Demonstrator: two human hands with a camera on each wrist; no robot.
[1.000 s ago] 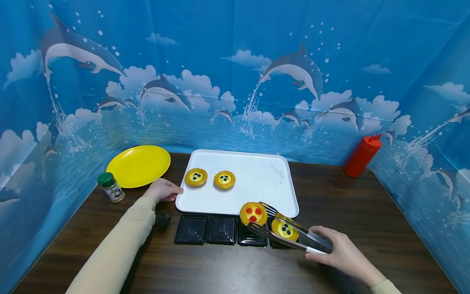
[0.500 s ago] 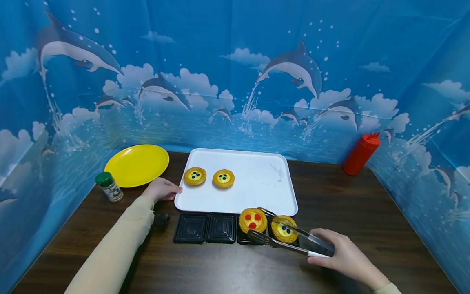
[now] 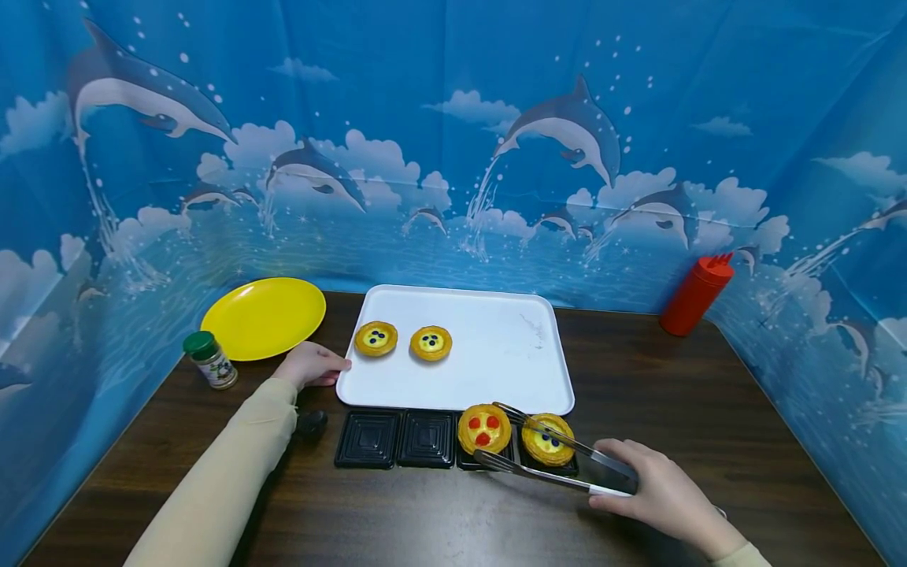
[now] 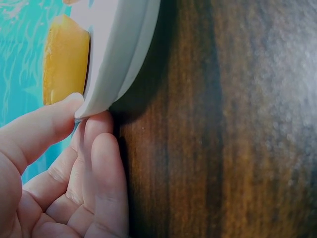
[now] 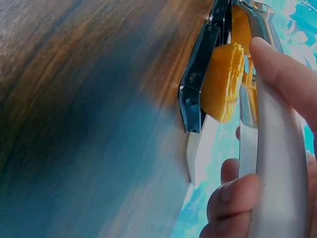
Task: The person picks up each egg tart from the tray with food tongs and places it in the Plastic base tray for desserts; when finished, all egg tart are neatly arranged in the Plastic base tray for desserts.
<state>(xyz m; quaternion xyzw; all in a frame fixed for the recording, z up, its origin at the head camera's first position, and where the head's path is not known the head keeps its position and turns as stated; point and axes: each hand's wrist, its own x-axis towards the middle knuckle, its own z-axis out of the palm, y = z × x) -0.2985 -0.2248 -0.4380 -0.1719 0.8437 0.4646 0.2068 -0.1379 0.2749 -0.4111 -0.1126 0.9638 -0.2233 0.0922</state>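
My right hand (image 3: 655, 488) grips a pair of metal tongs (image 3: 534, 475). Their spread tips lie on either side of a tart with red toppings (image 3: 484, 430), which sits on the third black square tray. A tart with dark blue toppings (image 3: 547, 441) rests on the fourth, with the tongs' upper arm crossing over it. With thumb on top and fingers beneath, my left hand (image 3: 312, 365) pinches the left edge of a white tray (image 4: 116, 64). On that tray sit two more blue-topped tarts, one at the left (image 3: 375, 339) and one beside it (image 3: 431, 343).
Two black square trays, one at the far left (image 3: 368, 439) and one beside it (image 3: 427, 439), hold nothing. A yellow plate (image 3: 264, 319) and a green-capped shaker (image 3: 212, 361) stand left. A red squeeze bottle (image 3: 696, 295) stands back right, by a dolphin-print backdrop (image 3: 354, 228).
The red-topped tart has come down onto the third black tray. The tongs' tips have parted around it and shifted slightly left. My left hand stays on the white tray's edge.
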